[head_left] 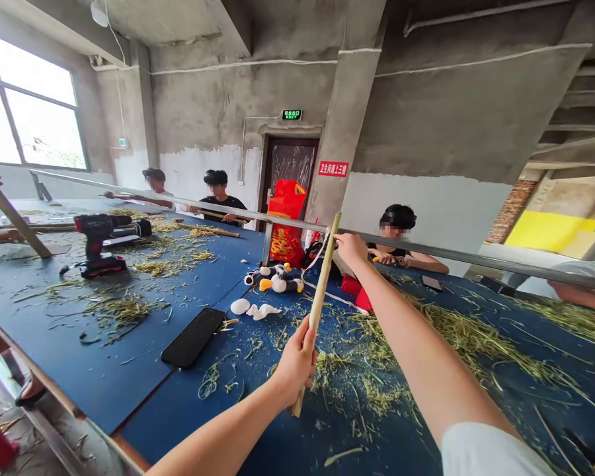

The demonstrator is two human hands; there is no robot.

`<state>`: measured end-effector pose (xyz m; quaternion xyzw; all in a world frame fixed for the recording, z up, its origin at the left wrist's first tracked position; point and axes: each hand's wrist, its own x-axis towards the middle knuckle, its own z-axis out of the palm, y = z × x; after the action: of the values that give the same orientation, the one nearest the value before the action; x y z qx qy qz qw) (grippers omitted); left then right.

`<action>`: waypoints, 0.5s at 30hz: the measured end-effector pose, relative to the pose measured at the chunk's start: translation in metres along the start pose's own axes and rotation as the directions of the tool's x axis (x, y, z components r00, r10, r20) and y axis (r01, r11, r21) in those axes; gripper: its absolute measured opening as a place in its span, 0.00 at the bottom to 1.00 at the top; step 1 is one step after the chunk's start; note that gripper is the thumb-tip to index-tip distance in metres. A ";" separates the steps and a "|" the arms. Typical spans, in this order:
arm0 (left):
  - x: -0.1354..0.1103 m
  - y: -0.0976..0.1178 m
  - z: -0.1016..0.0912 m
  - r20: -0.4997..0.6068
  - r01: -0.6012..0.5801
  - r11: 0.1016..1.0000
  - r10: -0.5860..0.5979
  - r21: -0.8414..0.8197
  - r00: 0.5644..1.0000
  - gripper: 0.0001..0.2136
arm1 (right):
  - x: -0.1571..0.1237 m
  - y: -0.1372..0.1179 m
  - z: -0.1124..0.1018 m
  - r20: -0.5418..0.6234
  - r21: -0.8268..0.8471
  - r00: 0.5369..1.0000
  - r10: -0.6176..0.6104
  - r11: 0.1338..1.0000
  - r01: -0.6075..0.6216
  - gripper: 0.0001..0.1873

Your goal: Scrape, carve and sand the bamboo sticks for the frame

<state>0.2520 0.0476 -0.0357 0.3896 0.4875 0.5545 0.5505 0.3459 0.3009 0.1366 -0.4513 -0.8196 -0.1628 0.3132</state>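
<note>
A pale bamboo stick (318, 311) stands slightly tilted above the blue table (84, 370). My left hand (296, 360) grips its lower part, with the end sticking out below my fist. My right hand (352, 248) is at the upper end, its fingers closed against the stick. A thin white cord (316, 254) runs down from the stick near those fingers. Beneath both hands lie scattered green-yellow straw scraps (371, 377). A long metal rail (426, 254) crosses the view just behind the stick.
A cordless drill (96, 241), a black smartphone (193, 337) and a penguin toy (277, 281) lie on the table. Several seated people work along its far side. A red bag (283, 225) stands beyond the rail, and the table's near edge (44, 370) runs along the left.
</note>
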 end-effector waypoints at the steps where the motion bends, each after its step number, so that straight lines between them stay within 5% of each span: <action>1: 0.000 0.000 0.000 -0.011 -0.004 1.000 0.004 0.002 1.000 0.28 | -0.008 -0.005 0.003 0.008 -0.013 1.000 0.019 1.000 -0.019 0.21; 9: -0.005 0.002 -0.007 0.024 -0.003 0.995 0.005 -0.100 1.000 0.31 | -0.117 -0.056 -0.009 0.158 -0.120 0.986 -0.060 0.990 0.079 0.24; 15: -0.008 0.007 -0.010 0.072 0.038 0.973 -0.022 -0.226 0.997 0.33 | -0.203 -0.074 -0.036 0.270 0.072 0.927 -0.262 0.965 0.252 0.25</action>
<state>0.2414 0.0396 -0.0299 0.3357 0.4076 0.5845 0.6160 0.3767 0.1118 0.0310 -0.3529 -0.9100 -0.1229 0.1794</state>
